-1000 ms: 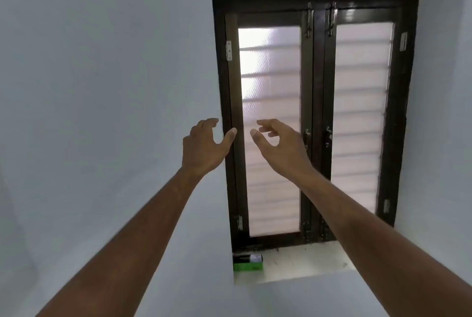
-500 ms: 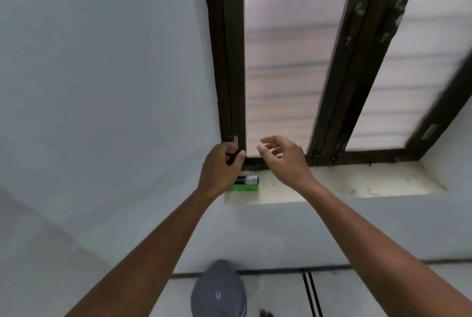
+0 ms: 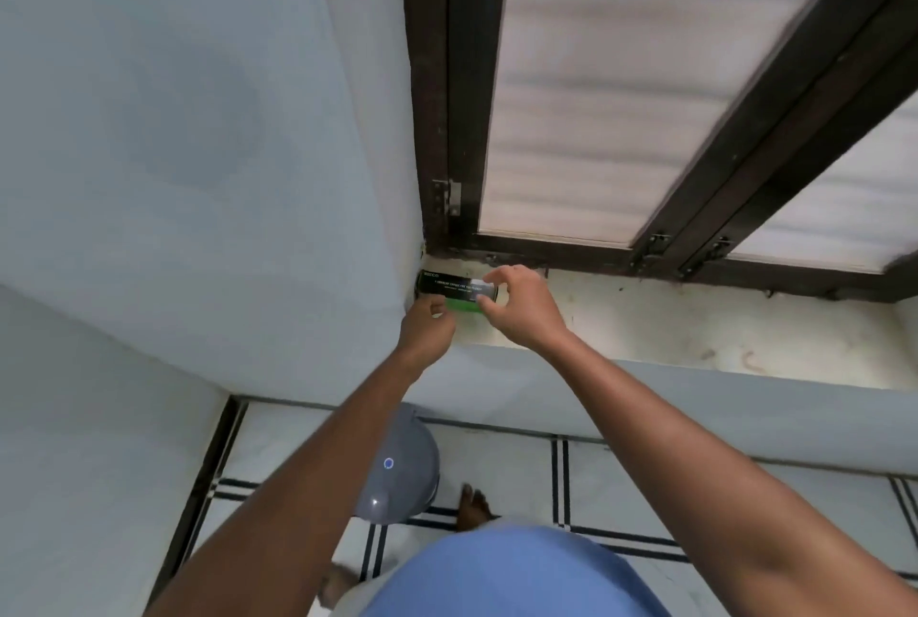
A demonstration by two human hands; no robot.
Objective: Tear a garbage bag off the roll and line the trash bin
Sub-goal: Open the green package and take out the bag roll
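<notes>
Both hands are down on the windowsill now. A second ago they hung in mid-air in front of the window frame with nothing in them; now we have them at the garbage bag roll, which lies on its side in the left corner of the sill, against the wall. Our right hand curls over the roll's right end, thumb under, fingers on top, and looks to be closing on it. Our left hand sits at the near edge with fingertips bunched by the green part; whether it pinches anything yet, we cannot tell. Meanwhile the view has tipped downward, and the grey trash bin shows on the tiled floor below the sill, lid domed and shut. So the reach is done, we'd say; lifting the roll and finding the loose bag edge come next.
</notes>
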